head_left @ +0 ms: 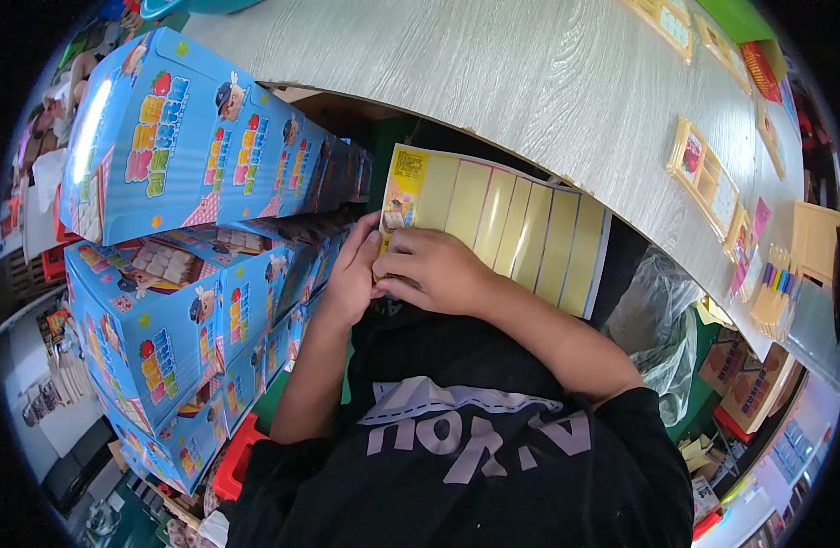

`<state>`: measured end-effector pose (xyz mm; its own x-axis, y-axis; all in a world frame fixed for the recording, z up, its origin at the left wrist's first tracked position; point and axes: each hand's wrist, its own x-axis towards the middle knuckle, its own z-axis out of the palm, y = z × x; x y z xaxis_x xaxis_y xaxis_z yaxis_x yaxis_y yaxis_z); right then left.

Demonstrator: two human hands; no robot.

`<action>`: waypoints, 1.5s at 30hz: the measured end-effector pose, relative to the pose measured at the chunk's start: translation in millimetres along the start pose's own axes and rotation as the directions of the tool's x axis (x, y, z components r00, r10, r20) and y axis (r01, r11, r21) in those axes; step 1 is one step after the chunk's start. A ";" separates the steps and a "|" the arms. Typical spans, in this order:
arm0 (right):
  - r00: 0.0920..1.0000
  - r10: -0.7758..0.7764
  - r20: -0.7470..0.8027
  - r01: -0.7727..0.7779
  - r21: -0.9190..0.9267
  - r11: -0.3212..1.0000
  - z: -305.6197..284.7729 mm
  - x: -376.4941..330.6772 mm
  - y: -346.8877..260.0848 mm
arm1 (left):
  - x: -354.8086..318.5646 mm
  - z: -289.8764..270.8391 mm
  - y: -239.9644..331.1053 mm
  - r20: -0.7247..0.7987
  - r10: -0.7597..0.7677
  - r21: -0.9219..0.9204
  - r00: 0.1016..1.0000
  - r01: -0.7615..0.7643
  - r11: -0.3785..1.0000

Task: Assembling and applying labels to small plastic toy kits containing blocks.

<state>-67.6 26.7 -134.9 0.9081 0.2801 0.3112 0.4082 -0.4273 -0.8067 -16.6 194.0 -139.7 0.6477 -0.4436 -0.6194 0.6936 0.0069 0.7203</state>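
Observation:
A sticker sheet (pixel 493 219) with a shiny yellow backing leans between my body and the table edge. Printed stickers (pixel 403 190) show in a strip along its left side; thin lines divide the bare backing to the right. My left hand (pixel 351 272) is closed at the sheet's left edge, its fingers pointing up beside the printed strip. Across the lower part of that strip lies my right hand (pixel 438 267), fingers curled in a pinch against the left thumb. Whatever is between the right fingertips is hidden.
Blue printed boxes (pixel 173 219) stand stacked at my left. A pale wood-grain table (pixel 420 64) spans the front, with small wooden trays (pixel 703 173) and colored pens (pixel 779 279) on its right part. Clear plastic bags (pixel 662 329) hang below, near brown cartons (pixel 758 384).

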 end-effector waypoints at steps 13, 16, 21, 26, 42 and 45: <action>0.999 0.020 0.035 -0.022 0.069 0.997 -0.4 2.6 1.0 | -4.0 -5.1 0.0 0.096 -0.005 -0.138 0.995 0.018 0.990; 1.000 0.012 0.022 -0.013 0.067 0.998 0.9 1.8 2.5 | -3.6 -7.5 -2.3 0.108 -0.018 -0.167 0.994 0.036 0.985; 1.000 0.000 0.015 0.000 -0.001 1.000 0.6 2.3 -0.6 | -3.2 -10.9 -3.7 0.119 -0.035 -0.185 0.992 0.057 0.981; 0.999 0.000 -0.033 -0.002 -0.068 0.998 6.3 2.4 -0.9 | -1.1 3.2 -5.1 -0.052 0.025 -0.038 0.998 -0.027 0.999; 0.844 0.413 -0.342 -0.437 0.008 0.900 -71.2 3.2 -3.2 | 4.7 -23.3 -2.5 0.075 0.058 0.200 0.995 -0.072 0.977; 0.798 0.476 -0.370 -0.506 0.018 0.862 -75.9 3.1 -3.8 | 3.6 -30.2 -0.5 0.087 0.105 0.184 0.991 -0.120 0.976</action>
<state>-59.3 -36.0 -92.8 0.9532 -0.2981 0.0504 -0.1093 -0.4951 -0.8619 -5.1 219.5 -151.7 0.6871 -0.5169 -0.5106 0.5412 -0.1046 0.8343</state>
